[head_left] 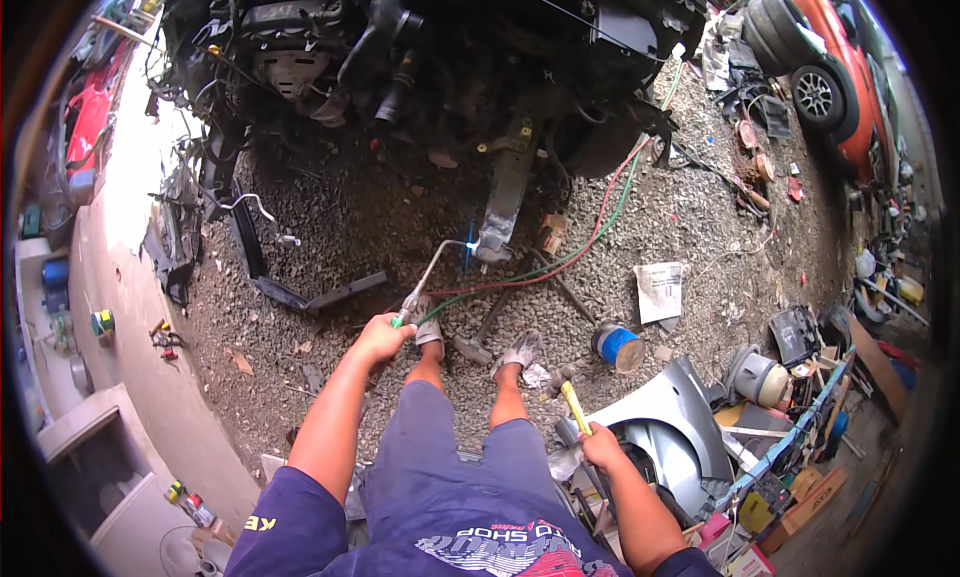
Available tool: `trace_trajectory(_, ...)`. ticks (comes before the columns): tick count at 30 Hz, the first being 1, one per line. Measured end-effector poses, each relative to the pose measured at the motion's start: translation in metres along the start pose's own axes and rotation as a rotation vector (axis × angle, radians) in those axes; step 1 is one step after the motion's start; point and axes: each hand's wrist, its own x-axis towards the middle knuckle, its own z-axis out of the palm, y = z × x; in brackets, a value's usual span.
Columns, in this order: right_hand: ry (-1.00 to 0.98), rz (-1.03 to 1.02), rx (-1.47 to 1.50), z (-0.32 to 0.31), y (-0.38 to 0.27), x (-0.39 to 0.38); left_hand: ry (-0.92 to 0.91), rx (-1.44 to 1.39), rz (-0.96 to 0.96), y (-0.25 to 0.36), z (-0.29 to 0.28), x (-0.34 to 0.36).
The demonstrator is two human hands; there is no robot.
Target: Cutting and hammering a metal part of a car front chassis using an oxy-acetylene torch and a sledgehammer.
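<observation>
My left hand (382,333) is closed round the handle of a cutting or welding torch (430,275), whose bent tip with a blue flame (469,243) is at the lower end of a grey metal member (506,202) hanging from the car's dark front underside (430,47). Red and green hoses (560,260) run from the torch over the gravel. In my right hand (600,445) is a hammer (570,397) with a yellow handle, head raised, held low at the right and apart from the metal member. A metal stand (576,302) sits below that member.
Gravel carries a blue can (616,348), a white bag (660,293), a silver body panel (665,437) and black strips (280,287). An orange car (855,77) with tires stands right, among scrap. A concrete ledge (120,347) with tools runs along the left.
</observation>
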Motion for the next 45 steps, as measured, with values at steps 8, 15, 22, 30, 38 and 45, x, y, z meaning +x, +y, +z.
trace_trajectory(8, 0.027, -0.042, -0.122, 0.041, -0.041, 0.006, -0.087, 0.077, 0.019, 0.019, -0.019, 0.013)
trace_trajectory(15, 0.026, 0.004, -0.173, 0.061, -0.034, 0.011, -0.093, 0.104, 0.06, 0.012, -0.033, 0.027)
trace_trajectory(22, 0.006, 0.137, -0.175, 0.053, -0.055, -0.009, -0.099, 0.103, 0.046, 0.006, -0.039, 0.034)
trace_trajectory(30, -0.002, 0.143, -0.146, 0.059, -0.058, -0.002, -0.093, 0.069, 0.028, 0.01, -0.036, 0.033)
trace_trajectory(38, -0.027, 0.045, -0.16, 0.074, -0.065, 0.027, -0.032, 0.169, 0.088, 0.002, -0.031, 0.03)
trace_trajectory(45, 0.042, -0.093, -0.196, 0.075, -0.054, 0.039, -0.077, 0.087, 0.04, 0.019, -0.023, 0.019)
